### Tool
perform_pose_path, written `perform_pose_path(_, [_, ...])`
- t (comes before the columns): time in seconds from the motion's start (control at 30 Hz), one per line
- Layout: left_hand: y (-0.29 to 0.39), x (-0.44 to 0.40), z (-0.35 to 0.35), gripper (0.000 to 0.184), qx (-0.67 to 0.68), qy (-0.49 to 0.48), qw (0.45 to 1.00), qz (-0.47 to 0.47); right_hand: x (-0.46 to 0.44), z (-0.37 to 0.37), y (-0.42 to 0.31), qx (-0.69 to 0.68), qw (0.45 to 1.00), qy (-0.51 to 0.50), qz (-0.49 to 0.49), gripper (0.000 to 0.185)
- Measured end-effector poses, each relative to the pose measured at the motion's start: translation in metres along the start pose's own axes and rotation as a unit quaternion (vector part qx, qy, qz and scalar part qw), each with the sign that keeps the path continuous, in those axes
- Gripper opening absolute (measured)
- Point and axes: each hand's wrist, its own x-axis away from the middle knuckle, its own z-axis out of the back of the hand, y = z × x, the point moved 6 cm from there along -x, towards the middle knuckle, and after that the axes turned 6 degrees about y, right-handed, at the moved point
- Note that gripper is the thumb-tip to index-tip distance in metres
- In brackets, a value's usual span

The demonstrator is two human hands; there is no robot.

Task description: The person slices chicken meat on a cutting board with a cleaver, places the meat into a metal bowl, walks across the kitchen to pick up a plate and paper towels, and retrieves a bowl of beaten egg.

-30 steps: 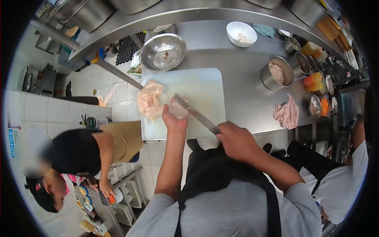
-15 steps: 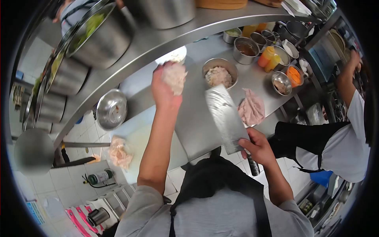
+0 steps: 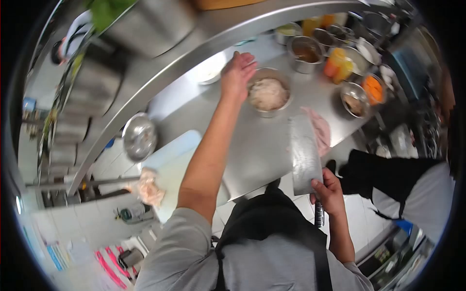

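Two hands are working apart: the left hand [image 3: 238,80] is reaching to the rim of the steel pot [image 3: 274,114], upper centre of the frame, its fingers open and holding nothing; the right hand [image 3: 331,191], right of centre, is gripping the cleaver [image 3: 305,157] by its handle. A pale meat heap [image 3: 268,94] is filling much of the pot; a further raw meat lump [image 3: 151,188] is lying outside it, at the edge of the cutting board [image 3: 180,169], lower left; some meat is therefore sitting in the pot and some is remaining out.
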Motion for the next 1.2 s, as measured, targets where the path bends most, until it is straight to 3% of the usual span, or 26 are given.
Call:
perform_pose_path(0.03, [0.008,0.005,0.020,0.044,0.099,0.016,0.993,0.056,-0.008,-0.006,0.003,0.004,1.000,-0.012,-0.004,0.011])
perform_pose_path(0.17, [0.026,0.067,0.120,0.044,0.069,0.058,0.993,0.079,-0.036,-0.052,0.010,0.082,0.991,-0.100,-0.036,0.012])
perform_pose_path(0.33, [0.057,0.178,0.284,0.039,-0.082,0.224,0.970,0.042,-0.055,-0.140,0.028,0.273,0.930,-0.238,-0.063,0.010])
perform_pose_path(0.43, [0.088,0.250,0.393,0.039,-0.153,0.294,0.943,-0.035,-0.061,-0.191,0.059,0.367,0.881,-0.299,0.009,0.016])
perform_pose_path(0.5, [0.113,0.294,0.451,0.030,-0.243,0.387,0.886,-0.078,-0.055,-0.228,0.078,0.407,0.851,-0.321,0.085,0.018])
perform_pose_path(0.53, [0.114,0.307,0.499,0.027,-0.365,0.408,0.824,-0.145,-0.056,-0.241,0.091,0.446,0.821,-0.317,0.160,0.019])
perform_pose_path(0.57, [0.135,0.330,0.497,0.030,-0.469,0.434,0.765,-0.080,-0.057,-0.253,0.105,0.482,0.786,-0.310,0.233,0.021])
perform_pose_path(0.6, [0.143,0.340,0.507,0.028,-0.571,0.433,0.697,-0.033,-0.051,-0.266,0.107,0.514,0.744,-0.300,0.304,0.022])
perform_pose_path(0.7, [0.131,0.357,0.520,0.035,-0.701,0.319,0.635,0.061,-0.044,-0.280,0.118,0.554,0.737,-0.272,0.273,0.025])
perform_pose_path(0.83, [0.117,0.365,0.514,0.045,-0.783,0.249,0.570,0.011,-0.040,-0.282,0.122,0.582,0.712,-0.248,0.305,0.029])
perform_pose_path(0.93, [0.122,0.362,0.516,0.044,-0.768,0.226,0.600,0.003,-0.034,-0.286,0.123,0.606,0.699,-0.239,0.296,0.031])
perform_pose_path(1.03, [0.125,0.346,0.525,0.045,-0.771,0.115,0.625,-0.035,-0.027,-0.288,0.126,0.623,0.686,-0.224,0.302,0.031])
perform_pose_path(1.13, [0.101,0.339,0.531,0.045,-0.835,0.035,0.548,0.028,-0.023,-0.290,0.132,0.640,0.674,-0.206,0.306,0.031])
perform_pose_path(1.2, [0.098,0.345,0.523,0.046,-0.835,0.051,0.547,0.026,-0.020,-0.292,0.131,0.651,0.668,-0.193,0.304,0.030])
